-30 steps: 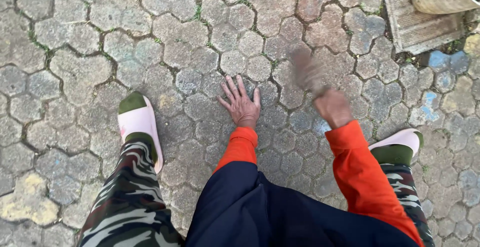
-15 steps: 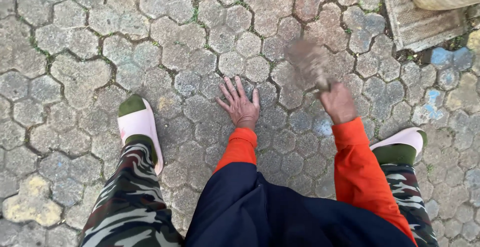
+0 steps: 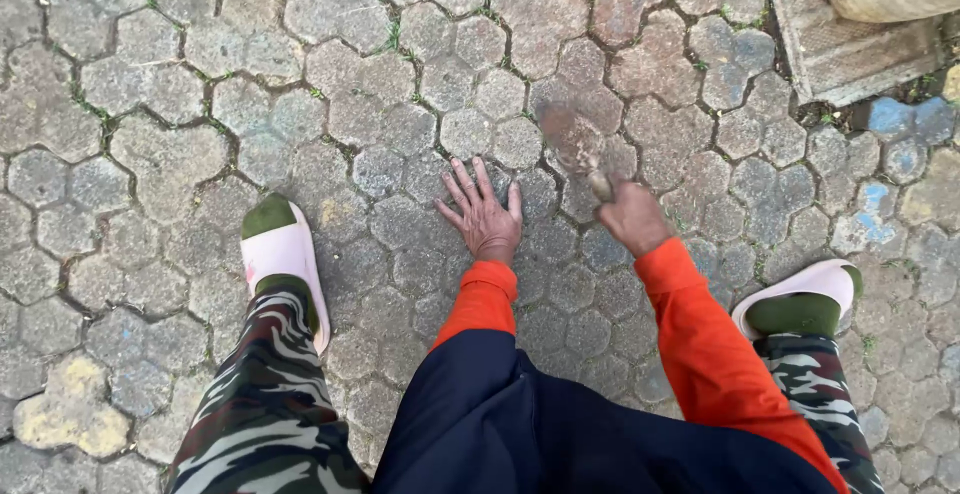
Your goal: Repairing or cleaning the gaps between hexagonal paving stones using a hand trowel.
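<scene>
Since a second ago the right hand (image 3: 632,216) has swung its trowel (image 3: 575,144) from the far right towards the middle, the blade now lying low over the joints between the hexagonal paving stones (image 3: 300,104), blurred less than before. That hand is closed around the handle. Left hand (image 3: 485,216) stays flat on the paving, fingers spread, holding nothing, just left of the trowel. Green growth shows in the joints at far left, while joints near the blade look mostly bare, so the scraping seems partly done. Pink sandals (image 3: 285,254) flank both hands, and a pot on a wooden tray (image 3: 820,49) stands far right.
</scene>
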